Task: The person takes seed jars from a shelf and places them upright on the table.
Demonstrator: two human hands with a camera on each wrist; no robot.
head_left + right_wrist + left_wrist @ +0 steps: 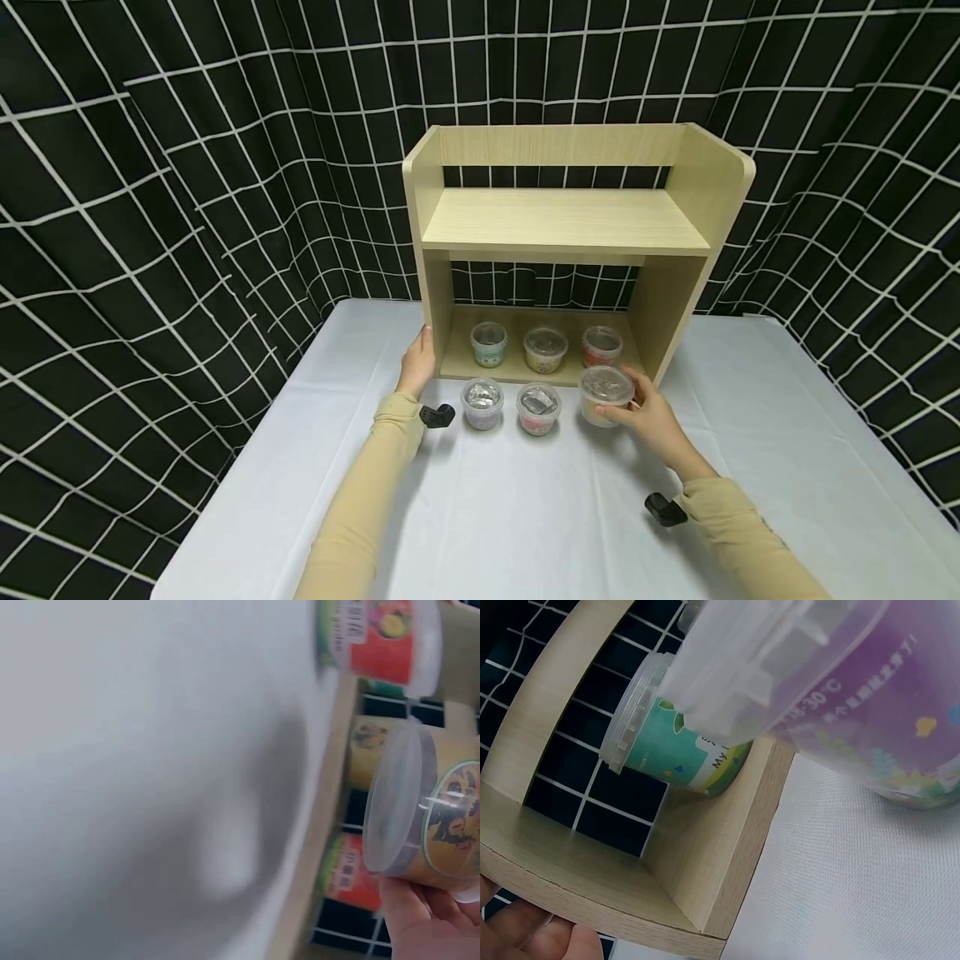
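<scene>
In the head view my left hand [417,362] rests against the outside of the left side panel [426,250] of a small wooden shelf; its fingers [532,930] show beside the panel edge. My right hand [652,417] grips a clear-lidded tub [606,392] with a yellowish label, held in front of the shelf's right end. Next to it stand a tub with a pink-red label [538,408] and a purple-labelled tub [482,404]. On the bottom board are a teal tub [489,344], a yellow tub [545,349] and a red tub [602,344].
The shelf's upper board [562,218] bears nothing. A white cloth [495,517] covers the table under the shelf. Black curtains with a white grid [225,167] surround it at the back and sides. Each wrist carries a small black camera mount [437,416].
</scene>
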